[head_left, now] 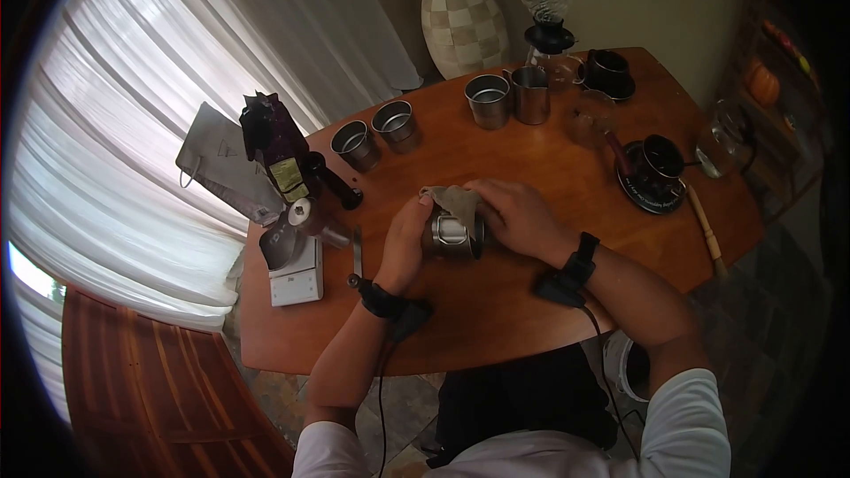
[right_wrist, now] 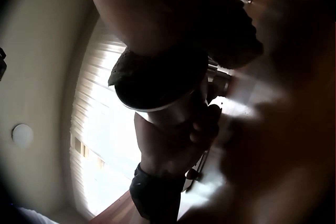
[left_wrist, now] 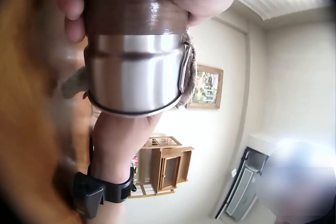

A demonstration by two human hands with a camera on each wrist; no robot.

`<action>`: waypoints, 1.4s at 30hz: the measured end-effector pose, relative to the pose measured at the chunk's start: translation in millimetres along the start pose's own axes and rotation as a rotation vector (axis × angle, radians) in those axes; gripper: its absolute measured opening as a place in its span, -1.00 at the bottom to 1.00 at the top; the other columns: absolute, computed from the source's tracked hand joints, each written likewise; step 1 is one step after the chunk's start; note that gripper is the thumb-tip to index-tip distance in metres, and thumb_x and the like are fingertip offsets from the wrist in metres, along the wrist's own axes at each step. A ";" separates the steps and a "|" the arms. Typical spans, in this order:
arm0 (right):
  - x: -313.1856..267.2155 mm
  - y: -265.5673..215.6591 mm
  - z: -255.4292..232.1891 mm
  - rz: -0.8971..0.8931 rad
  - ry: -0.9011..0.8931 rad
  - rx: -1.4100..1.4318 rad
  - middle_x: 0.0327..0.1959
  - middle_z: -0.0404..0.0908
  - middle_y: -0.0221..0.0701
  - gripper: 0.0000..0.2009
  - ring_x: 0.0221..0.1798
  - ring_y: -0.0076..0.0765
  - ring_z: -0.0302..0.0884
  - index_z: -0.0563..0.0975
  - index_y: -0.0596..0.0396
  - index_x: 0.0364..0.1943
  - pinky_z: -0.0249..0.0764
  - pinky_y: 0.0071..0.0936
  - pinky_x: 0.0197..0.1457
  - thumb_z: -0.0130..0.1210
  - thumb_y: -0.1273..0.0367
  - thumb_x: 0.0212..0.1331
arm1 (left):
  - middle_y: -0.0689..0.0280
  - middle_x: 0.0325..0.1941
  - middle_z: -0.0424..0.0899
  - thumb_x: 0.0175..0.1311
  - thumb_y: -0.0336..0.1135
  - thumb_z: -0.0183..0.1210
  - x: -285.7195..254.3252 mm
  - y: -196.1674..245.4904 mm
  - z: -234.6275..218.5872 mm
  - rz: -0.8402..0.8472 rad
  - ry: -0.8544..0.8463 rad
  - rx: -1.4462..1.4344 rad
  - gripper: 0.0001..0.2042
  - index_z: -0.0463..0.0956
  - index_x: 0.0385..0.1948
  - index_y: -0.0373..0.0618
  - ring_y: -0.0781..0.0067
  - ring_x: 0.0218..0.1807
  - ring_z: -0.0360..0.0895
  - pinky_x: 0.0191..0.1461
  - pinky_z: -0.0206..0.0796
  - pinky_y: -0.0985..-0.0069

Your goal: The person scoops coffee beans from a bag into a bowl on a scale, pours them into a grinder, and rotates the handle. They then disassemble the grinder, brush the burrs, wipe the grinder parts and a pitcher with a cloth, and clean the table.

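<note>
A metal cup (head_left: 452,232) with a wire handle lies on its side between my hands, low over the wooden table. My left hand (head_left: 405,239) grips its base end, fingers and thumb on opposite sides in the left wrist view. My right hand (head_left: 522,218) is at the cup's mouth, holding a greyish cloth (head_left: 457,203) that drapes over the cup's side. In the right wrist view the cloth also hangs over the rim (right_wrist: 157,108), and the right fingertips are hidden at the dark opening.
Left on the table (head_left: 398,327) are a white scale (head_left: 297,289), a dark coffee bag (head_left: 273,137) and a black-handled tool (head_left: 335,181). Metal cups (head_left: 396,126) and a metal pitcher (head_left: 531,95) stand behind. Rightward are a glass dripper (head_left: 546,2), a dark cup (head_left: 661,156) and a brush (head_left: 706,226).
</note>
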State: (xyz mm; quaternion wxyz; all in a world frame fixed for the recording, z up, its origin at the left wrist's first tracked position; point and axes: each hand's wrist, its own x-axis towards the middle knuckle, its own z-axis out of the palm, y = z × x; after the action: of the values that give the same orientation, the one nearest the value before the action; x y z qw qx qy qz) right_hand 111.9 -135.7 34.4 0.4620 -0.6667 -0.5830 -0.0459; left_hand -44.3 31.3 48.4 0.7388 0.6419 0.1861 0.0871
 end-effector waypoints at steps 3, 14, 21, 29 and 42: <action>-4.5 7.5 12.0 0.280 -0.146 0.356 -0.04 0.74 -0.17 -0.61 -0.04 0.02 0.73 0.54 0.01 0.32 0.61 -0.22 0.04 0.12 0.41 0.42 | 0.28 -0.06 0.67 0.59 0.03 -0.02 -5.4 3.1 3.1 0.407 0.115 0.305 -0.60 0.50 0.11 -0.12 0.53 -0.10 0.59 -0.06 0.44 0.53; 3.4 -22.1 -10.8 -0.068 0.159 -0.065 -0.18 0.68 -0.20 -0.74 -0.15 0.09 0.69 0.58 0.08 0.06 0.59 -0.10 -0.14 0.17 0.49 0.29 | 0.30 -0.04 0.61 0.65 0.15 -0.25 -5.2 3.9 -4.0 0.118 0.034 0.188 -0.45 0.40 0.30 -0.12 0.61 -0.24 0.57 -0.43 0.36 0.68; 2.3 -17.2 -9.4 0.092 0.033 0.081 -0.05 0.72 -0.28 -0.73 -0.12 -0.06 0.73 0.59 0.15 0.06 0.63 -0.21 -0.08 0.10 0.55 0.30 | 0.26 0.09 0.59 0.58 0.10 -0.06 -4.9 -7.4 7.1 0.464 0.055 0.266 -0.46 0.33 0.31 -0.17 0.43 0.03 0.57 0.08 0.46 0.48; -8.5 5.3 13.6 0.572 -0.258 0.760 -0.05 0.77 -0.35 -0.66 -0.05 -0.36 0.71 0.57 0.22 0.19 0.61 -0.35 0.04 0.01 0.56 0.36 | 0.22 0.19 0.53 0.48 0.10 0.09 -10.2 0.7 4.9 0.640 0.021 0.476 -0.40 0.28 0.34 -0.16 0.36 0.19 0.51 0.29 0.36 0.36; 2.3 -16.6 -8.4 0.281 -0.015 0.354 -0.10 0.75 -0.21 -0.75 -0.16 -0.19 0.75 0.59 0.14 0.11 0.59 -0.37 -0.07 0.06 0.47 0.42 | 0.30 0.09 0.55 0.53 0.22 0.00 -10.8 -7.1 5.2 0.425 0.004 0.217 -0.36 0.31 0.35 -0.18 0.52 0.07 0.50 0.10 0.39 0.51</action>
State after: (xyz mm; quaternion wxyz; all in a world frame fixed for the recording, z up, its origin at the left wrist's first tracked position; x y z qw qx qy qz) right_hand 103.0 -141.4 49.9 0.5693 -0.6503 -0.4868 0.1266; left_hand -52.9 21.4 43.8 0.6302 0.7421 0.0565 0.2214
